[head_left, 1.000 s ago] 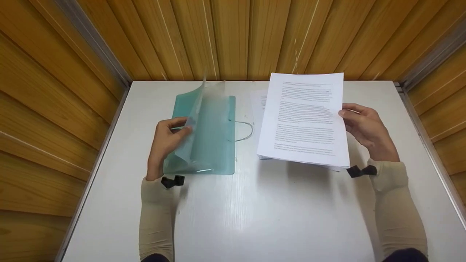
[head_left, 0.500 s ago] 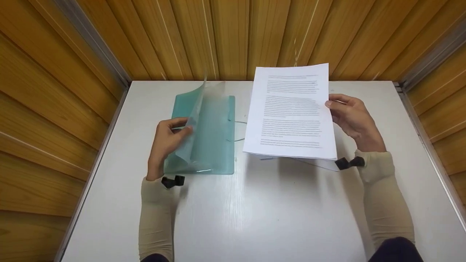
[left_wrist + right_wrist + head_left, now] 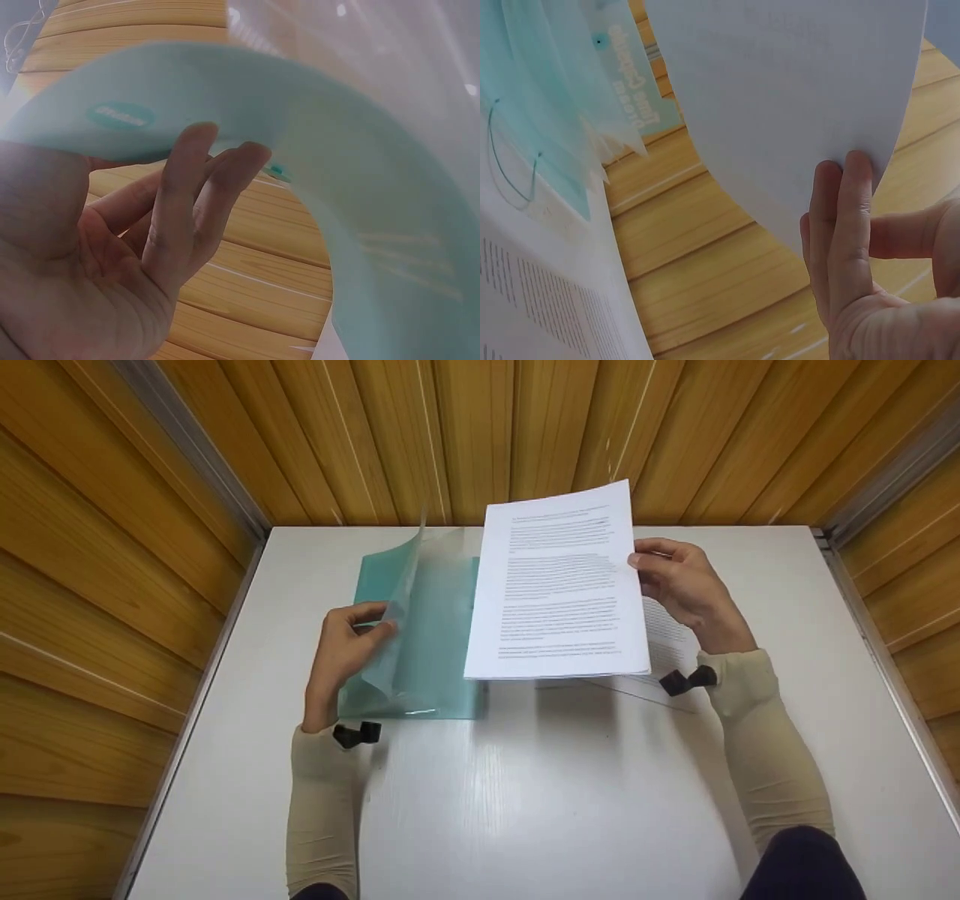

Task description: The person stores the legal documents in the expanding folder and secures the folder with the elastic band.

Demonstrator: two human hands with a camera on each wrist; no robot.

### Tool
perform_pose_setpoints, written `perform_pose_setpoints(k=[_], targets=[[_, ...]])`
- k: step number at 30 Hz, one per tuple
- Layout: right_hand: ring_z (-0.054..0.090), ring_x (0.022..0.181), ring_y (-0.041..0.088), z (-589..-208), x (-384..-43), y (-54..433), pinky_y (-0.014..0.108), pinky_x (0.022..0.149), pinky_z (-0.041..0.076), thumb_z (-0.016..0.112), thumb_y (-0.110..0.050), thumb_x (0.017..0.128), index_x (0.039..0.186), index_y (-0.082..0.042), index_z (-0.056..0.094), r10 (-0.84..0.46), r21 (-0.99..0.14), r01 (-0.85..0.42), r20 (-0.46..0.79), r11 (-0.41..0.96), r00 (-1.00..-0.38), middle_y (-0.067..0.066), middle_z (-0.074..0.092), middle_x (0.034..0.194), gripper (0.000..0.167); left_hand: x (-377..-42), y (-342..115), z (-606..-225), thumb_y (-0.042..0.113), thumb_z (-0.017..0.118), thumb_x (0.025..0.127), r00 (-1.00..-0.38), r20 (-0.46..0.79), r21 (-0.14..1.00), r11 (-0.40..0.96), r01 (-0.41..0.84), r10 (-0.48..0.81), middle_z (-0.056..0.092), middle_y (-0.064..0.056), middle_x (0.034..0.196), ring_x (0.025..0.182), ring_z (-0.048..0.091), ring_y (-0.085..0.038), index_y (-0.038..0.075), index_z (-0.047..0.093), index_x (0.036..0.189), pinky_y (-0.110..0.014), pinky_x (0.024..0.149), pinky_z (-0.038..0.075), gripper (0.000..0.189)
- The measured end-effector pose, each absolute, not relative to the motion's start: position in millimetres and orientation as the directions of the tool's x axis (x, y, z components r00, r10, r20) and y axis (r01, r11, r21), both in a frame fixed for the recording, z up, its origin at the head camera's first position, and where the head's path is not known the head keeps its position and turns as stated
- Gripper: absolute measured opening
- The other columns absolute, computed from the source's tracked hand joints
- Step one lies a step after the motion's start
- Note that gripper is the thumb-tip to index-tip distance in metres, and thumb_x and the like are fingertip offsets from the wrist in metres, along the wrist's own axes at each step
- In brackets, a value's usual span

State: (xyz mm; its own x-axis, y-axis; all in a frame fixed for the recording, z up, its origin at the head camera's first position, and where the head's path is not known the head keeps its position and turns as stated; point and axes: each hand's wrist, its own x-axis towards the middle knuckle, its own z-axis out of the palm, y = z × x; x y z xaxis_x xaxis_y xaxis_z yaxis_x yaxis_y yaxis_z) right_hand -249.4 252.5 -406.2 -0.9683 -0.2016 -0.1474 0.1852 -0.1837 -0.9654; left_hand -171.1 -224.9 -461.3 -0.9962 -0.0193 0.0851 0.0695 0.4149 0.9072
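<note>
A teal plastic folder point(image 3: 442, 660) lies opened on the table's left half. My left hand point(image 3: 341, 652) pinches its lifted cover, which bends in an arc in the left wrist view, with the thumb on one side and the fingers point(image 3: 176, 202) on the other. In my right hand point(image 3: 686, 589) is a stack of printed paper sheets point(image 3: 559, 585), pinched at its right edge. The stack hangs above the table, its left edge overlapping the folder's right side in the head view. The right wrist view shows the fingers point(image 3: 847, 232) flat against the back of the stack.
More printed sheets point(image 3: 667, 645) lie on the white table point(image 3: 480, 795) beneath the held stack. A thin elastic cord loop point(image 3: 510, 169) sticks out from the folder's edge. Wood-plank walls point(image 3: 480, 442) rise behind and on both sides.
My right hand has carried the paper stack leftward and a little away from me, so it now covers the folder's right edge and cord. The left hand and the cover have stayed still.
</note>
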Motion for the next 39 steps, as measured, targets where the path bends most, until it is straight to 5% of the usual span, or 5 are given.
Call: perform_pose_setpoints(k=[12, 23, 39], targets=[[0.077, 0.093, 0.022, -408.2, -265.3, 216.2, 0.031, 0.079, 0.064, 0.070, -0.001, 0.100, 0.130, 0.006, 0.065, -0.237, -0.963, 0.215, -0.174, -0.162, -0.956, 0.012, 0.076, 0.111, 0.031, -173.5, -225.4, -462.7, 0.012, 0.074, 0.098, -0.997, 0.074, 0.908, 0.414, 0.061, -0.014, 0.075, -0.018, 0.128, 0.115, 0.074, -0.033, 0.004, 0.078, 0.127, -0.052, 0.096, 0.060, 0.031], [0.076, 0.092, 0.023, -409.7, -277.2, 183.8, 0.031, 0.079, 0.063, 0.067, -0.002, 0.101, 0.131, 0.006, 0.063, -0.259, -0.974, 0.217, -0.194, -0.065, -0.946, 0.013, 0.074, 0.112, 0.031, -173.0, -226.7, -462.0, 0.011, 0.075, 0.098, -0.996, 0.094, 0.908, 0.412, 0.081, -0.010, 0.076, -0.017, 0.126, 0.116, 0.074, -0.032, 0.003, 0.079, 0.126, -0.045, 0.094, 0.062, 0.029], [0.076, 0.087, 0.020, -418.4, -283.1, 151.3, 0.032, 0.078, 0.064, 0.064, -0.001, 0.102, 0.129, 0.007, 0.064, -0.274, -0.975, 0.222, -0.213, -0.003, -0.938, 0.012, 0.075, 0.107, 0.028, -173.1, -223.8, -460.5, 0.009, 0.074, 0.097, -0.995, 0.100, 0.909, 0.407, 0.088, -0.009, 0.075, -0.020, 0.127, 0.115, 0.074, -0.034, 0.000, 0.077, 0.128, -0.053, 0.096, 0.060, 0.032]])
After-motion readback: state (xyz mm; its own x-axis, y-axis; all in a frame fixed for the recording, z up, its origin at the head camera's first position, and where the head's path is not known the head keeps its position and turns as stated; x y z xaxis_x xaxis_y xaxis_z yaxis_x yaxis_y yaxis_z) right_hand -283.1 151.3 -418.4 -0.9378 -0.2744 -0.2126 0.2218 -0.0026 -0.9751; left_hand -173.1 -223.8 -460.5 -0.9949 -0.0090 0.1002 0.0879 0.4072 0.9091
